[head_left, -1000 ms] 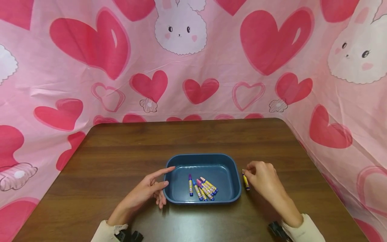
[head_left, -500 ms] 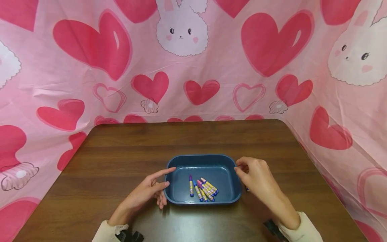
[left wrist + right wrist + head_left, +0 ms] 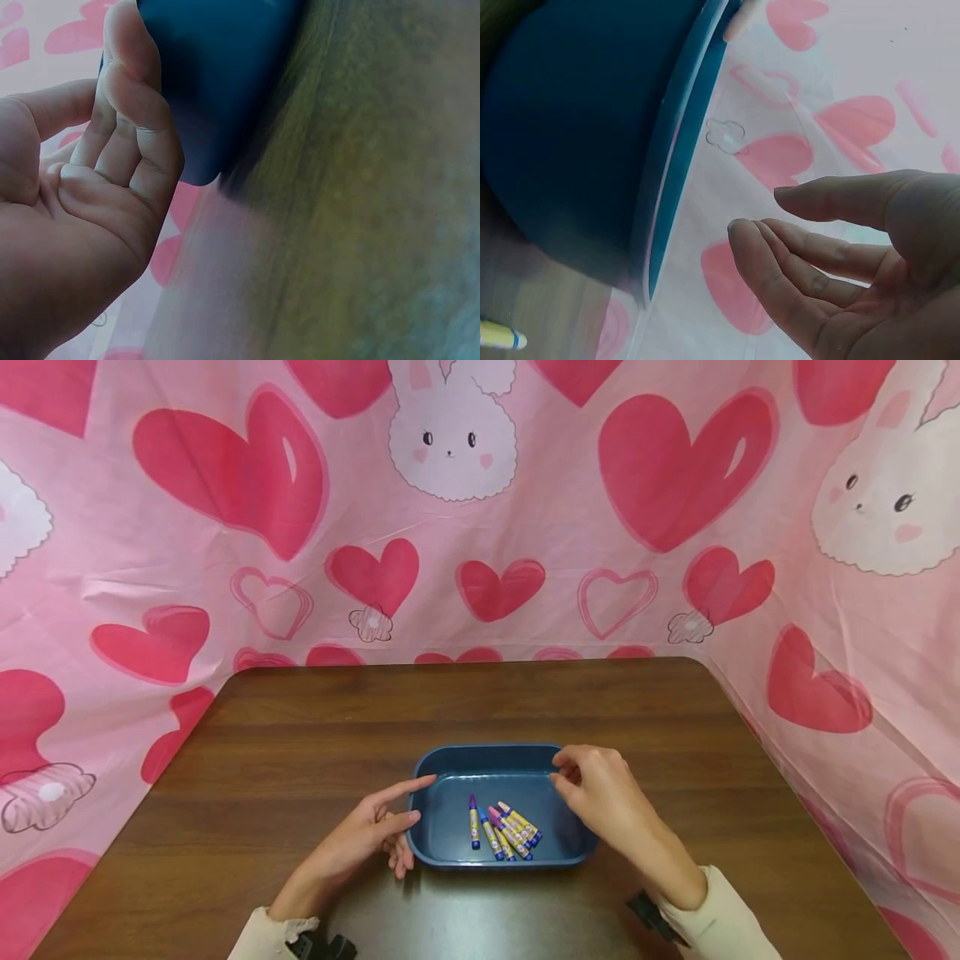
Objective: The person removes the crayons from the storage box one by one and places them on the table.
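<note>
A dark blue plastic tray (image 3: pixel 450 860) lies on the table, holding several crayons (image 3: pixel 491 835) with yellow wrappers. At its left end my left hand (image 3: pixel 367 827) holds the wall, index finger and thumb over the rim and the other fingers outside, as the left wrist view also shows. Over the tray's right end hovers my right hand (image 3: pixel 603 793). Thumb and fingertips are apart with nothing between them in the right wrist view. One more crayon (image 3: pixel 501 335) lies on the table outside the tray's right end; in the head view my right hand hides it.
The brown wooden table (image 3: pixel 337 727) extends behind and to both sides of the tray. A pink cloth (image 3: pixel 555 527) with hearts and rabbits hangs along its back and sides.
My right hand has left the crayon on the table and moved left over the tray's right end, with nothing in it. The left hand stays at the rim.
</note>
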The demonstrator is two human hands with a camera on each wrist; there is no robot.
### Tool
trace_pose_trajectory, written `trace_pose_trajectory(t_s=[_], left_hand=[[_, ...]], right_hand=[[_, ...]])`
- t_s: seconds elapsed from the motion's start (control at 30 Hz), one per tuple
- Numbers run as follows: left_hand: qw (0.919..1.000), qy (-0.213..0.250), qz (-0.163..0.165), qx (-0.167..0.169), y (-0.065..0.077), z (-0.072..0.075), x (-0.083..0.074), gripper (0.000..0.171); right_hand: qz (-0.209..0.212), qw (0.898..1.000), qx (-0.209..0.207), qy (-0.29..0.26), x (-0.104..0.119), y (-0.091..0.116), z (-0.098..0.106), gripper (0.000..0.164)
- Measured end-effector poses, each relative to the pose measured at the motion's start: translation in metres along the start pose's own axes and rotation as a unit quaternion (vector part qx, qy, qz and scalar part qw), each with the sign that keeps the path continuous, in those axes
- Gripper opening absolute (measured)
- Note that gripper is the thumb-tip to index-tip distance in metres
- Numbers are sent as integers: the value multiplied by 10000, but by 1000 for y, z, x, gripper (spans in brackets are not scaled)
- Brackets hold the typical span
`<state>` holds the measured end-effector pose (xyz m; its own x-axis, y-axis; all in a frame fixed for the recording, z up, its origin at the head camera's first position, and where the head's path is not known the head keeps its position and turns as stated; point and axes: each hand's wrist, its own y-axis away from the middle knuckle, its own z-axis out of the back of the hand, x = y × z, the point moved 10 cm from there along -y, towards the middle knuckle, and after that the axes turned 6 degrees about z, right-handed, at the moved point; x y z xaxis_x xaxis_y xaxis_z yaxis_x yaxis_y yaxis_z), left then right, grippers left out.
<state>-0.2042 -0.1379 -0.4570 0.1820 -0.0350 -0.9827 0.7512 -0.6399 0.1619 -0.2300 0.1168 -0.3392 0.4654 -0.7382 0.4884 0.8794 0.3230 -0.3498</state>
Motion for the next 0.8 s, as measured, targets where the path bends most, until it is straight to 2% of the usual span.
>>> trace_pose_trajectory(t_s=[0.3,0.53,0.63,0.8], left_hand=[[10000,-12,17,-42,0,0,0,56],[9999,-91,44,-74,0,0,1,56],[9999,-86,15,-64,1,0,1,55],[9999,-104,13,-60,0,0,-1,55]], right_hand=[[-366,9953,898,-39,-2,-2,-43,15],[-136,9922,1231,116,-6,2,-70,24],[-44,9906,1337,289,-8,3,-78,20],[-74,9830,1748,554,-11,10,-93,14]])
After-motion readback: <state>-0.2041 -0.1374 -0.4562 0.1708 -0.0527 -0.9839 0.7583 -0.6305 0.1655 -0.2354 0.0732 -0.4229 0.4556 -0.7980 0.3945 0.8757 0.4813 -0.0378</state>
